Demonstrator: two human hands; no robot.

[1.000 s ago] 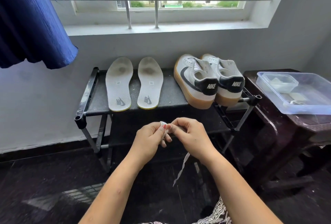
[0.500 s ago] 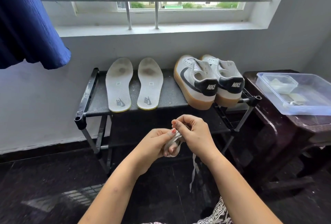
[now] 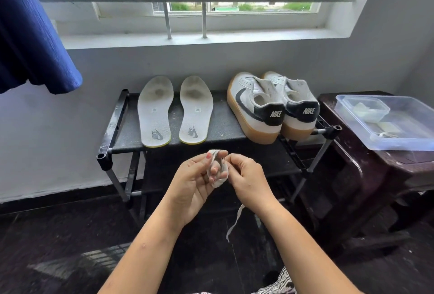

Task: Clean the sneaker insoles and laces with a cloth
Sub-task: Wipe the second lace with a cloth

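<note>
Left hand point(image 3: 195, 183) grips looped white lace point(image 3: 218, 183) | right hand point(image 3: 246, 176) pinches it | tail hangs below

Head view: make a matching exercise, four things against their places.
Things:
1. insoles
2. sneakers
3. clear tub
4. lace

Places:
A. on the dark table
B. right end of the rack top
C. pinched by the right hand, tail dangling
D. left part of the rack top

Pairs: 1-D, 2-B, 3-A, 4-C
</note>
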